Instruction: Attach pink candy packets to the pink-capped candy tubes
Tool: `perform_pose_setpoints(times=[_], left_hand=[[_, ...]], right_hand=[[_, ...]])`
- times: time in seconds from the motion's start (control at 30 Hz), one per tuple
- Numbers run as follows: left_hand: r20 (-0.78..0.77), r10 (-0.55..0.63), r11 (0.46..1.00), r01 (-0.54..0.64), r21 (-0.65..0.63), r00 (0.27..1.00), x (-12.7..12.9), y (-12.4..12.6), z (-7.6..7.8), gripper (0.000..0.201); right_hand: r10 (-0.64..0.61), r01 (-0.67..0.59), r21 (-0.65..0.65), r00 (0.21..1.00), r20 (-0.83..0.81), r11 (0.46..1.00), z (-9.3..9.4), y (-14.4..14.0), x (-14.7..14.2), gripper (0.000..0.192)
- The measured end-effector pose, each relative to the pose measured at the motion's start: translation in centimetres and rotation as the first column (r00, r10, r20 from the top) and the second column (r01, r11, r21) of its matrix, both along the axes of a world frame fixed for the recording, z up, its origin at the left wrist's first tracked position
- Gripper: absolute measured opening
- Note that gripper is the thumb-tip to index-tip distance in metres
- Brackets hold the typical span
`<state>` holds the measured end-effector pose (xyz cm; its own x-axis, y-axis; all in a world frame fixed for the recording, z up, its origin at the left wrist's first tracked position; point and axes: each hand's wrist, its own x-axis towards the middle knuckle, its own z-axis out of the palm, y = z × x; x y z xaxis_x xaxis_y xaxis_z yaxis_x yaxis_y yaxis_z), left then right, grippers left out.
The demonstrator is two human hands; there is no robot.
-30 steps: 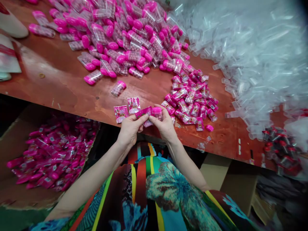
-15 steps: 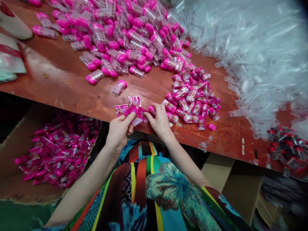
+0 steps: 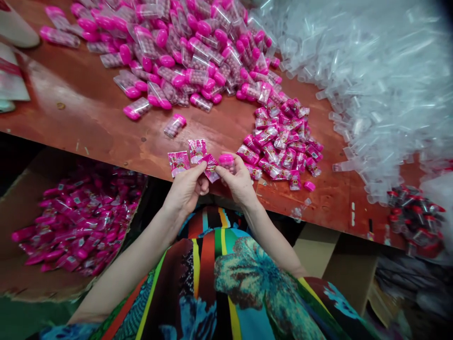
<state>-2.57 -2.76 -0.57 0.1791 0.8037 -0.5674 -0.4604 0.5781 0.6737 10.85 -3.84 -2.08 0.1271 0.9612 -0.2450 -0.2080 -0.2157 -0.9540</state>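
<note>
Two hands meet just off the near edge of the brown worktable (image 3: 88,127), which is my landmark throughout. From the single head view, my left hand (image 3: 186,189) pinches a pink printed label sleeve (image 3: 211,166) between thumb and forefinger, and my right hand (image 3: 240,182) is closed around a pink-capped candy tube (image 3: 227,162); the sleeve touches the tube's end, though I cannot tell whether it is already partly on.

Judging from how things lie, the work is well under way but far from finished. Below the table's near-left edge, a cardboard box (image 3: 21,278) holds a heap of sleeved tubes (image 3: 78,226). On the table's far middle, a big pile of unsleeved pink-capped tubes (image 3: 184,47) waits, with one stray tube (image 3: 174,125) lying apart, nearer me.

Just beyond my left hand, two flat label sleeves (image 3: 187,156) lie on the table's edge. Right of my hands sits a mound of pink label sleeves (image 3: 283,141), and a loose pink cap (image 3: 309,186) rests beside it. Across the table's far right spreads a drift of clear empty tubes (image 3: 371,85); at the right edge, a cluster of red-capped tubes (image 3: 417,222) shows. Nothing stands between my hands and the sleeves.
</note>
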Motion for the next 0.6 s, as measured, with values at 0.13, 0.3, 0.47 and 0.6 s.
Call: perform_pose_setpoints(times=[0.13,0.3,0.47,0.6], left_hand=[[0.012,0.042,0.999,-0.042,-0.004,0.999,-0.3,0.0,0.3,0.030],[0.027,0.186,0.981,-0.184,-0.069,0.982,0.2,0.8,0.8,0.035],[0.088,0.210,0.975,-0.202,-0.093,0.974,1.1,1.2,0.5,0.035],[0.113,0.196,0.973,-0.179,-0.143,0.974,1.8,1.3,0.5,0.036]], right_hand=[[-0.036,0.033,-0.028,0.994,-0.106,0.999,0.1,-0.1,0.6,0.040],[0.077,-0.104,-0.062,0.937,-0.340,0.993,0.8,-1.0,1.4,0.027],[0.036,-0.053,-0.050,0.957,-0.286,0.997,0.9,-2.0,0.8,0.033],[-0.066,0.058,-0.051,0.984,-0.164,0.997,0.7,-2.5,-0.2,0.037]])
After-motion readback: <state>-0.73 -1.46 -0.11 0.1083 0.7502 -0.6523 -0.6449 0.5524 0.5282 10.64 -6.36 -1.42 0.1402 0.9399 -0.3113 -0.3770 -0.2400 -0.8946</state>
